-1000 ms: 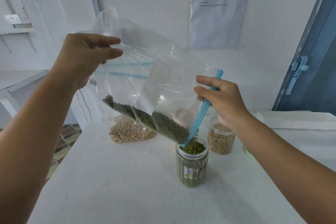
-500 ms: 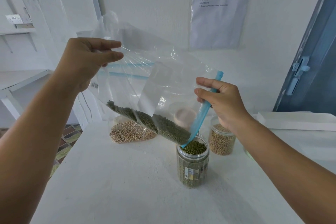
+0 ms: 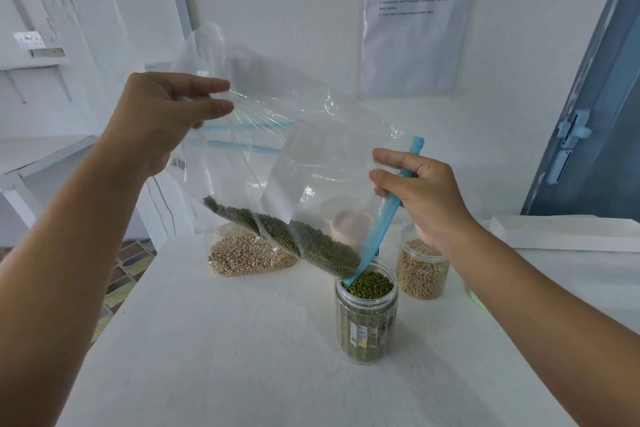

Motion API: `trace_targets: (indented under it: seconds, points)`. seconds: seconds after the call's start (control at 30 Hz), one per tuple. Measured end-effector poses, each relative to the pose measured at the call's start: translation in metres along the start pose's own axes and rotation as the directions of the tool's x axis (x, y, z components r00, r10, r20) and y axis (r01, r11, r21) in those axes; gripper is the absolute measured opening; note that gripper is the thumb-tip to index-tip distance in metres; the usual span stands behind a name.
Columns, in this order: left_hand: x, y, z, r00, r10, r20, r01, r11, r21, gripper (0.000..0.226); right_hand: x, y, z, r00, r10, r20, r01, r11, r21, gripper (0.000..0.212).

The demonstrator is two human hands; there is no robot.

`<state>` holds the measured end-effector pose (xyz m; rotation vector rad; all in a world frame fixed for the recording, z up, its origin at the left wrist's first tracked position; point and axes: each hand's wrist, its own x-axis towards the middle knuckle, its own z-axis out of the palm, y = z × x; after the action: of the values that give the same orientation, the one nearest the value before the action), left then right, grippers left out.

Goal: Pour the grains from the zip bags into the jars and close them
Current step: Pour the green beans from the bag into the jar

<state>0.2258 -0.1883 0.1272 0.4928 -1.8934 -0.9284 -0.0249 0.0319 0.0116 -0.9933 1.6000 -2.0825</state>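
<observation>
While I tip the clear zip bag [image 3: 277, 156] over the white table [image 3: 214, 340], my left hand [image 3: 162, 121] pinches its raised bottom corner and my right hand [image 3: 419, 198] grips the blue zip strip [image 3: 388, 215] at the mouth, whose low end dips into the open front jar [image 3: 366, 315]. A good band of green grains [image 3: 298, 239] lies along the bag's lower fold, so I judge this pour unfinished, though the jar already looks nearly full to the rim. Behind it, a second zip bag [image 3: 249, 255] of pale grains lies on the table, untouched, near a second jar [image 3: 422, 270] that already holds pale grains and stands open. A pinkish lid [image 3: 349, 224] shows blurred through the plastic. Neither jar is closed yet.
</observation>
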Motion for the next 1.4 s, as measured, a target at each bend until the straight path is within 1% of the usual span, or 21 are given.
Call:
trace_targets:
  seconds: [0.57, 0.7, 0.87, 0.97, 1.13, 1.3, 1.4]
  points:
    - [-0.001, 0.003, 0.006, 1.0, 0.005, -0.009, -0.005, 1.0, 0.022, 0.028, -0.002, -0.002, -0.003, 1.0, 0.005, -0.011, -0.006, 1.0, -0.009, 0.034]
    - [-0.002, 0.001, 0.005, 1.0, -0.006, -0.008, 0.006, 1.0, 0.004, 0.028, -0.003, -0.002, -0.002, 1.0, 0.01, -0.007, -0.01, 1.0, -0.009, 0.035]
    - [-0.005, -0.002, 0.003, 1.0, 0.003, -0.022, -0.003, 1.0, -0.014, 0.023, -0.004, -0.005, 0.0, 1.0, 0.002, 0.0, -0.002, 1.0, -0.021, 0.035]
    - [-0.008, -0.009, 0.0, 1.0, -0.02, -0.02, 0.019, 0.999, -0.037, 0.023, -0.005, -0.007, 0.002, 1.0, 0.0, 0.012, 0.0, 1.0, -0.021, 0.035]
    - [-0.01, -0.02, -0.003, 0.997, -0.063, -0.033, 0.061, 0.996, -0.066, 0.028, -0.005, -0.008, 0.005, 1.0, -0.001, 0.023, 0.002, 0.999, -0.044, 0.035]
    - [-0.012, -0.026, -0.007, 0.997, -0.053, -0.061, 0.05, 0.998, -0.045, 0.038, -0.005, -0.009, 0.006, 0.999, -0.009, 0.035, 0.011, 0.997, -0.07, 0.033]
    - [-0.013, -0.029, -0.008, 0.996, -0.065, -0.062, 0.062, 0.997, -0.043, 0.039, -0.004, -0.008, 0.007, 0.999, -0.007, 0.034, 0.01, 0.996, -0.084, 0.033]
